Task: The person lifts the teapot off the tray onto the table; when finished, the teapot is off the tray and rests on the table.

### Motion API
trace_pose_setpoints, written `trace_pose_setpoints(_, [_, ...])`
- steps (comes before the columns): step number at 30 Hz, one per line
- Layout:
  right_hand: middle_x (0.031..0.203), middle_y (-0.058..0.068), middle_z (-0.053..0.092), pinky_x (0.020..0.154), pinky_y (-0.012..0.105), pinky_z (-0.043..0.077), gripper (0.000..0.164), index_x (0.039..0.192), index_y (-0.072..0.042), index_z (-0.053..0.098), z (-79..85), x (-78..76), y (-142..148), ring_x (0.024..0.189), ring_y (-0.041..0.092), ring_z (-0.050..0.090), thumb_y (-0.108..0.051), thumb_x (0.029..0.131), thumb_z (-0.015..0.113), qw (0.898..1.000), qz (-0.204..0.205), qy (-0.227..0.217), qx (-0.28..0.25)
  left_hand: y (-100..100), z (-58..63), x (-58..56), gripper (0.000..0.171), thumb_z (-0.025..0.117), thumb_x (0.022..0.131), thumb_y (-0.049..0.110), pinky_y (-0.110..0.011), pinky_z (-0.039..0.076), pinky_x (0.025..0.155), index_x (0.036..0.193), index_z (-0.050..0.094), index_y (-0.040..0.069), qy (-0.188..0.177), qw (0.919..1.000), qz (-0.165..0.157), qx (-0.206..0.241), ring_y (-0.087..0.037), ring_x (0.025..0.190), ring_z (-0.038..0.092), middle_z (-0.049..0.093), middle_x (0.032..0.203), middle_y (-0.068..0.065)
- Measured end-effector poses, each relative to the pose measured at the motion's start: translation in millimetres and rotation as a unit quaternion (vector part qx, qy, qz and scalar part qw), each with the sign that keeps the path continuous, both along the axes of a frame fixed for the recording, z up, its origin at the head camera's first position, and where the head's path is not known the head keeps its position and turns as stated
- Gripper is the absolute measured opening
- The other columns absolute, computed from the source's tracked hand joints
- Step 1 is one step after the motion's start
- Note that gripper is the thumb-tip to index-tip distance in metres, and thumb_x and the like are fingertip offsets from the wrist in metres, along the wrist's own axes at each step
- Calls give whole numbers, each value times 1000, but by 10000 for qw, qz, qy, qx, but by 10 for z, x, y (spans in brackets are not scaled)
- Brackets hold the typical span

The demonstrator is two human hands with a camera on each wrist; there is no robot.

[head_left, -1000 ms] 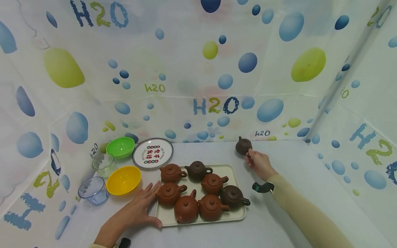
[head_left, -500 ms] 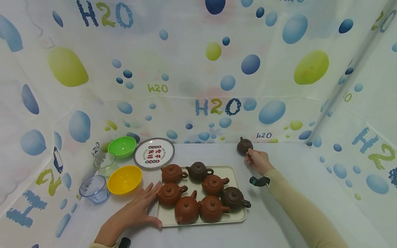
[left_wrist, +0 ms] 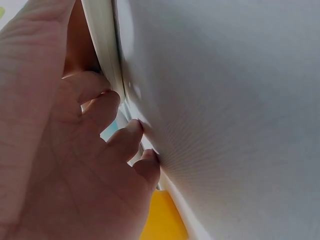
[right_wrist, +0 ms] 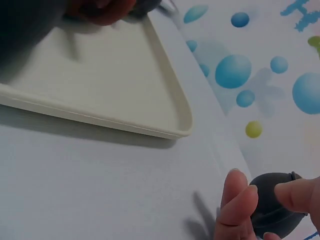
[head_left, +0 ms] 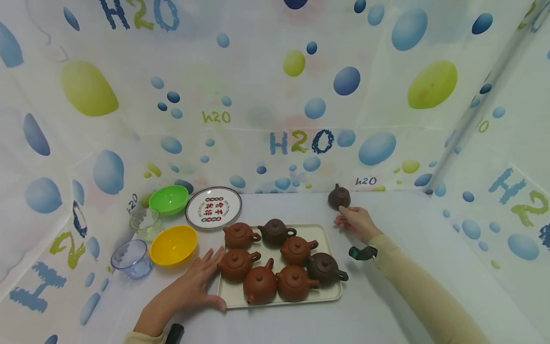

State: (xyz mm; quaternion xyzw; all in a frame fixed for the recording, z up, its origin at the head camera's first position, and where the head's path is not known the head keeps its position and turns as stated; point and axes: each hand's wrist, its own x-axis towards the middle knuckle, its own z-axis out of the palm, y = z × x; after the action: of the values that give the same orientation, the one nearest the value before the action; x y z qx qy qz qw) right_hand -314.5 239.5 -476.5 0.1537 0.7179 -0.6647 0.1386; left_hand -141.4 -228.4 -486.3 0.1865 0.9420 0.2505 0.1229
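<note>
A small dark brown teapot (head_left: 339,197) stands upright on the table at the back right. My right hand (head_left: 358,223) is at its near side, with the thumb and fingers parted and the fingertips close to the pot. In the right wrist view, the dark teapot (right_wrist: 270,181) shows through the gap between thumb and fingers; its handle is hidden. My left hand (head_left: 193,284) lies spread along the left edge of a cream tray (head_left: 331,298), thumb by its front corner. Several reddish-brown teapots (head_left: 259,285) and two dark ones (head_left: 275,232) sit on the tray.
Left of the tray stand a yellow bowl (head_left: 174,246), a green bowl (head_left: 169,199), a greenish glass bowl (head_left: 146,224) and a blue glass bowl (head_left: 132,260). A printed white plate (head_left: 213,209) is behind the tray. A patterned curtain (head_left: 258,71) borders the table.
The right hand's thumb and fingers have come apart from the pinch on the dark teapot's handle. The teapot stays in place. My left hand keeps its position by the tray.
</note>
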Motion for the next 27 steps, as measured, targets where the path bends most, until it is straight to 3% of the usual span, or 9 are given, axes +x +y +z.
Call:
trace_pose_setpoints(5, [102, 6, 69, 74, 16, 59, 68, 166, 12, 15, 45, 67, 46, 84, 6, 69, -12, 112, 50, 9996, 267, -77, 84, 1, 26, -40, 137, 94, 66, 64, -75, 16, 131, 168, 28, 1, 36, 10000, 4, -7, -56, 162, 20, 26, 177, -22])
trace_pose_setpoints(14, [125, 17, 63, 78, 18, 59, 61, 164, 8, 21, 140, 124, 43, 91, 11, 70, -15, 113, 45, 9984, 351, -337, 270, 21, 53, -64, 136, 93, 67, 64, -75, 15, 131, 168, 28, 2, -76, 10000, 1, 47, -56, 162, 19, 25, 177, -22])
trace_pose_setpoints(19, [118, 17, 64, 76, 20, 59, 65, 164, 10, 21, 184, 198, 24, 91, 14, 69, -10, 107, 46, 9979, 419, -452, 181, 26, 38, -58, 136, 94, 67, 63, -75, 13, 131, 169, 28, 3, -164, 9998, 18, 74, -56, 162, 19, 26, 177, -21])
trace_pose_setpoints(27, [104, 12, 68, 74, 22, 60, 55, 156, 6, 33, 169, 334, -53, 84, 15, 70, -24, 113, 47, 9951, 723, -656, -152, 19, 5, -20, 136, 94, 67, 63, -76, 15, 130, 169, 27, 2, -193, 9998, -13, 84, -57, 162, 19, 26, 177, -22])
